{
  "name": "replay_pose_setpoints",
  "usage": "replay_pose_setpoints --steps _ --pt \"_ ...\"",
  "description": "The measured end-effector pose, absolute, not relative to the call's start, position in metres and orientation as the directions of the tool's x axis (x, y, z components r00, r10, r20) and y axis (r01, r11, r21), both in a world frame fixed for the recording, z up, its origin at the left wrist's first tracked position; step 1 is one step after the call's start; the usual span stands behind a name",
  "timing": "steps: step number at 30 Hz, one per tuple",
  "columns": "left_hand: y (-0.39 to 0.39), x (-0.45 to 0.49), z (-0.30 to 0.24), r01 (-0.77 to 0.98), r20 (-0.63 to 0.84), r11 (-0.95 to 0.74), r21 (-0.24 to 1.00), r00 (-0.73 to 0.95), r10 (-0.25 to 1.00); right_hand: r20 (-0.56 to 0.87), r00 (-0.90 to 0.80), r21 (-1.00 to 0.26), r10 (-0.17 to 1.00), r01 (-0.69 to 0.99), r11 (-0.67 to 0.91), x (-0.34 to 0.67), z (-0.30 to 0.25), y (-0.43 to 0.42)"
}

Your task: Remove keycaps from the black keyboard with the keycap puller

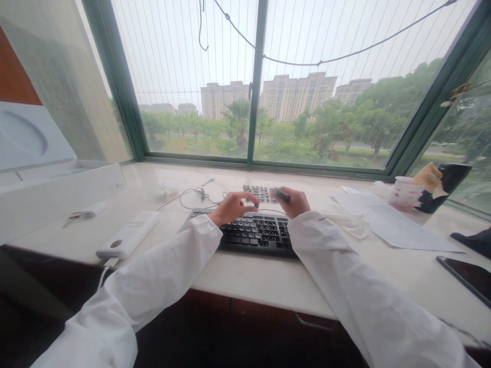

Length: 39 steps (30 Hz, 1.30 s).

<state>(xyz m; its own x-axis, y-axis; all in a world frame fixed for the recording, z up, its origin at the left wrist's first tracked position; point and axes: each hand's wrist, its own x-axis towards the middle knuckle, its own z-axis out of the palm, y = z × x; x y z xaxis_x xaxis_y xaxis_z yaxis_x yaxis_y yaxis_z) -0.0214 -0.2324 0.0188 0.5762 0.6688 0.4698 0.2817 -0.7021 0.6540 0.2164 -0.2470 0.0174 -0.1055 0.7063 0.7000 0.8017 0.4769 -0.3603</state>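
A black keyboard (pixel 258 236) lies on the pale window-sill counter (pixel 268 286) in front of me. My left hand (pixel 232 206) hovers over its upper left keys, fingers curled and pointing right, with a small dark thing at the fingertips that I cannot make out. My right hand (pixel 293 201) is closed around a dark pen-like tool (pixel 281 194), held over the keyboard's upper right. Just behind the hands lie several loose key caps or a key grid (pixel 261 192). Both arms wear white sleeves.
A white power bank (pixel 128 235) lies left with a cable; a thin wire (pixel 194 195) loops behind the keyboard. White boxes (pixel 53 194) stand far left. Papers (pixel 395 225), a cup (pixel 402 193) and a dark bag sit right; a phone (pixel 466 276) lies near the right edge.
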Motion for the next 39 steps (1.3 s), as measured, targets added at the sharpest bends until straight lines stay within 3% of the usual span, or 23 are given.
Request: replay_pose_setpoints --steps 5,9,13,19,23,29,32,35,39 --pt "-0.227 -0.026 0.019 0.378 0.438 -0.681 0.627 0.551 0.710 0.602 0.048 -0.238 0.797 0.964 0.122 0.225 0.017 -0.243" --pt "-0.220 -0.031 0.019 0.544 0.449 -0.709 0.449 0.549 0.705 0.523 0.077 -0.155 0.849 0.988 0.006 0.225 0.014 -0.242" --pt "-0.209 -0.041 0.020 0.678 0.447 -0.698 0.232 0.563 0.695 0.479 0.088 -0.136 0.873 0.990 -0.025 0.223 0.015 -0.242" --pt "-0.189 -0.056 0.021 0.810 0.333 -0.520 0.271 0.428 0.841 0.439 0.050 -0.102 0.897 0.995 -0.005 0.221 0.020 -0.241" --pt "-0.180 -0.057 0.024 0.834 0.299 -0.476 0.277 0.396 0.868 0.413 0.015 -0.103 0.911 0.994 0.030 0.221 0.020 -0.240" --pt "-0.171 -0.045 0.038 0.894 0.255 -0.431 0.121 0.392 0.884 0.383 0.009 -0.105 0.924 0.994 0.034 0.221 0.020 -0.240" --pt "-0.159 -0.040 0.043 0.882 0.303 -0.468 0.054 0.432 0.850 0.372 0.014 -0.113 0.928 0.993 0.030 0.221 0.020 -0.239" --pt "-0.142 -0.033 0.044 0.859 0.357 -0.512 0.015 0.474 0.805 0.356 0.033 -0.131 0.934 0.991 0.015 0.223 0.020 -0.239" --pt "-0.123 -0.022 0.041 0.856 0.300 -0.516 0.021 0.487 0.820 0.380 0.068 -0.155 0.923 0.988 -0.009 0.226 0.021 -0.241"
